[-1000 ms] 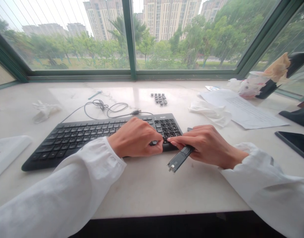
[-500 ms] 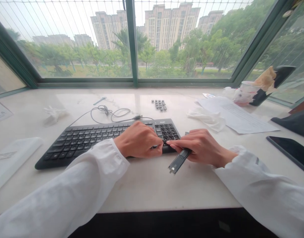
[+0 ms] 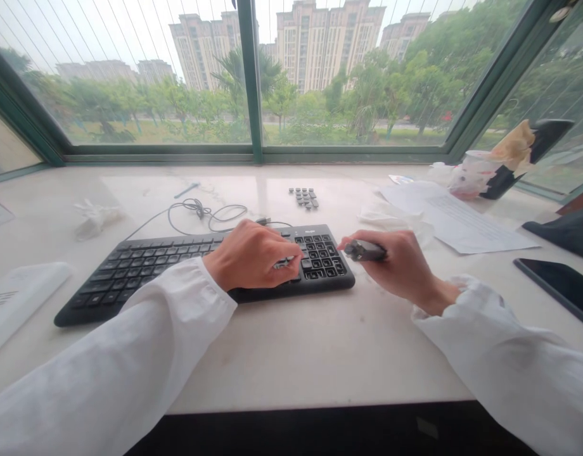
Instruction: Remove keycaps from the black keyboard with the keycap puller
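At the left of the table (image 3: 291, 361) we see a crumpled white glove or tissue (image 3: 96, 218), and in front of it the black keyboard (image 3: 92, 285), whose long axis runs across us, its left end a little nearer. Behind it lies its coiled cable (image 3: 194, 206). Our left hand (image 3: 251, 256) rests over the keyboard, just left of the number pad (image 3: 322, 253), with thumb and forefinger drawn narrow; we cannot tell whether anything is pinched there. Beyond the number pad, well apart from both hands, sits a small cluster of keycaps (image 3: 305, 198).

The number pad shows dark open squares and lies between our hands, left of the right hand (image 3: 398, 259). That hand is closed round a dark tool (image 3: 365, 251), whose near end faces us and the pad's right edge; a fingertip reaches close to that edge. Farther right are a printed sheet (image 3: 476, 221) and a phone (image 3: 557, 288).
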Action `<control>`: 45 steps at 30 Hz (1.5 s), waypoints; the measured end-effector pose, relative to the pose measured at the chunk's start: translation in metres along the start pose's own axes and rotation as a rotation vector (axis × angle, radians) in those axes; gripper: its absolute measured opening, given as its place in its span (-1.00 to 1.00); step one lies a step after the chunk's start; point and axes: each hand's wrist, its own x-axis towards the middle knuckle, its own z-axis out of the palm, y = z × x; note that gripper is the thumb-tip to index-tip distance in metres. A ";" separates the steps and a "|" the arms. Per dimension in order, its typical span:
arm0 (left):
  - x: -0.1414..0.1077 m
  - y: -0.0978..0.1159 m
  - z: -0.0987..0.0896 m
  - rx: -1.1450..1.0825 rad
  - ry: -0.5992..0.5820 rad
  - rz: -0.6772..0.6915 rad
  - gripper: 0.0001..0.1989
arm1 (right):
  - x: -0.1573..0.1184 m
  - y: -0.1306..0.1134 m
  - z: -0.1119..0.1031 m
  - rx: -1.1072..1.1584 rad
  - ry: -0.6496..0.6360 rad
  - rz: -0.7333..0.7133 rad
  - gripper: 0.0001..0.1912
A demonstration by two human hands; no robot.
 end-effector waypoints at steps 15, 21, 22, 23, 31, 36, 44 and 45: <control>0.003 0.011 0.004 -0.057 -0.217 0.094 -0.76 | -0.004 -0.005 -0.001 0.104 -0.201 -0.275 -0.82; 0.004 0.013 0.003 -0.039 -0.239 0.104 -0.76 | -0.006 -0.016 0.001 -0.024 -0.166 -0.299 -0.81; 0.005 0.013 0.003 -0.037 -0.239 0.102 -0.76 | -0.006 -0.017 0.001 -0.038 -0.164 -0.292 -0.82; 0.005 0.013 0.003 -0.037 -0.240 0.101 -0.76 | -0.007 -0.018 0.001 -0.045 -0.163 -0.287 -0.82; 0.004 0.014 0.003 -0.036 -0.227 0.094 -0.75 | -0.008 -0.022 0.002 -0.031 -0.142 -0.224 -0.74; 0.004 0.013 0.005 -0.038 -0.218 0.082 -0.73 | -0.009 -0.021 0.003 0.001 -0.141 -0.201 -0.74; 0.003 0.013 0.004 -0.032 -0.248 0.083 -0.73 | -0.010 -0.022 0.004 0.016 -0.172 -0.132 -0.80; 0.003 0.013 0.004 -0.033 -0.250 0.081 -0.73 | -0.010 -0.022 0.004 0.021 -0.175 -0.128 -0.80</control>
